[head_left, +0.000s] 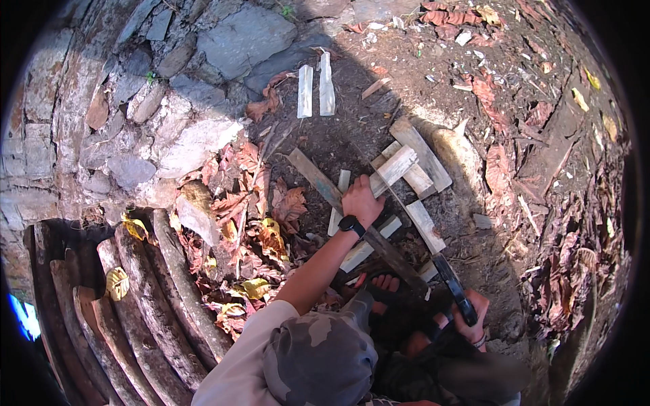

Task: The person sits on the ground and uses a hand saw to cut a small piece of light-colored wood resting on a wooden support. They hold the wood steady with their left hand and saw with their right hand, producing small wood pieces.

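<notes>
My left hand (362, 203), with a dark watch on its wrist, has its fingers closed on a short pale wood strip (395, 169). My right hand (472, 319) grips the black handle of a long, thin-bladed cutting tool (452, 287). Its narrow blade runs up and left across the strip; seen nearly edge-on, it could be a saw or a large knife. A longer dark plank (316, 177) passes slantwise beneath my left hand. Beside the blade lies another pale wood piece (426, 228). Wider boards (421, 154) lie just beyond.
Two pale strips (305, 91) lie apart on the soil farther away. A stone wall or paving (250, 40) fills the upper left. Round logs (145, 284) are stacked at lower left, with dry leaves (233, 196) beside them. Toes (386, 283) show close under the planks.
</notes>
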The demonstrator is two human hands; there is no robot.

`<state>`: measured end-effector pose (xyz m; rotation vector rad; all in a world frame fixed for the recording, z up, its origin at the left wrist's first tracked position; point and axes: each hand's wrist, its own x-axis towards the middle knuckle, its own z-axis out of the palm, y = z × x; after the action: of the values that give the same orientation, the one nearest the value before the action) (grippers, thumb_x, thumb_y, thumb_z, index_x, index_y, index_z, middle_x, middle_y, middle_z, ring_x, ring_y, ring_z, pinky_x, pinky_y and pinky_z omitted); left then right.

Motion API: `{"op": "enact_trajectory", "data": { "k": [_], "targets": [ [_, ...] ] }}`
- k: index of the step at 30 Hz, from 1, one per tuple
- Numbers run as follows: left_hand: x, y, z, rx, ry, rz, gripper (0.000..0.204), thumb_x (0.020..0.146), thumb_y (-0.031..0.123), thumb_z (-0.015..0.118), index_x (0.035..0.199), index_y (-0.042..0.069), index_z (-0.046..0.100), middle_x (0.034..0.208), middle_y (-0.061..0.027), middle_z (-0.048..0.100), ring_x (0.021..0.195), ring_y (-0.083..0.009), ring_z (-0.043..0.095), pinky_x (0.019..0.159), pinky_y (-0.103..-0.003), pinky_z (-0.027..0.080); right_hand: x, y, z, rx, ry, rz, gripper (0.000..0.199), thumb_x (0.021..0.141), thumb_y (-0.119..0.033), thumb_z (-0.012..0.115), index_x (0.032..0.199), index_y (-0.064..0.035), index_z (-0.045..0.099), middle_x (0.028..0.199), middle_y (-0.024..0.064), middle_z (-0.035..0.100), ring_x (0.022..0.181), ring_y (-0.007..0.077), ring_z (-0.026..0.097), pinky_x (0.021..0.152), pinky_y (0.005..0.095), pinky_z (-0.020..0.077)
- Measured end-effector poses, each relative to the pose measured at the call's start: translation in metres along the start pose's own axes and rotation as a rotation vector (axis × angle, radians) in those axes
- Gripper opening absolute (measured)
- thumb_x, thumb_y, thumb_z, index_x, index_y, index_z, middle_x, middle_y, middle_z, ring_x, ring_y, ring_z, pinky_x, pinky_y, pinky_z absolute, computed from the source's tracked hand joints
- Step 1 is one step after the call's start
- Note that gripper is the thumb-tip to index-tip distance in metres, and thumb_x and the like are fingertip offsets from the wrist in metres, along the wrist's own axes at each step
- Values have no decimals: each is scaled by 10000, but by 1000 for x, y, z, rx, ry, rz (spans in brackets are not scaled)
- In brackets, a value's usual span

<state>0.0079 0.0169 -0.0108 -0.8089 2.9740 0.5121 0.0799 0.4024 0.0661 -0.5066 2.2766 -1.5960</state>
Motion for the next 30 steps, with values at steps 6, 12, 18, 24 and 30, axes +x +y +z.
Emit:
{"op": "enact_trajectory", "data": {
  "k": [6, 12, 18, 24, 30],
  "targets": [
    [-19, -6, -72, 444, -174, 340, 814, 729, 374, 854, 1361, -4, 508, 1299, -206, 575, 1224, -347, 583, 974, -471, 481, 4, -9, -3, 3, 5, 41, 71, 699, -58, 637, 722, -44, 571, 633, 80, 539, 546, 219, 544, 532, 334, 405],
    [-49, -108, -191, -792, -1030, -303, 803, 921, 550, 655, 1484, 22, 436, 1369, -337, 545, 1303, -419, 546, 1052, -558, 440, 3, -10, -6, 29, -12, 60, 99, 707, -52, 642, 713, -37, 544, 611, 89, 502, 521, 234, 519, 524, 340, 391],
    [-97, -104, -236, 529, -1248, -90, 725, 999, 560, 553, 1512, 57, 455, 1337, -293, 601, 1280, -358, 581, 1070, -480, 455, 8, -12, 1, 7, 35, 25, 118, 685, -53, 655, 709, -39, 540, 609, 96, 497, 518, 267, 516, 518, 352, 383],
    [-223, -155, -141, 1114, -1073, 524, 463, 980, 381, 559, 1336, 101, 650, 1287, -224, 636, 1277, -349, 561, 1127, -543, 354, 2, -8, -9, -2, 33, 10, 132, 680, -62, 663, 710, -35, 538, 629, 116, 506, 541, 301, 535, 532, 364, 394],
    [-189, -98, -183, 379, -826, 464, 416, 971, 398, 564, 1237, 98, 674, 1213, -158, 676, 1149, -276, 623, 1072, -477, 424, 0, -10, -9, -16, 22, 37, 141, 680, -79, 672, 718, -40, 542, 642, 118, 517, 566, 310, 549, 547, 371, 404]
  ]
}}
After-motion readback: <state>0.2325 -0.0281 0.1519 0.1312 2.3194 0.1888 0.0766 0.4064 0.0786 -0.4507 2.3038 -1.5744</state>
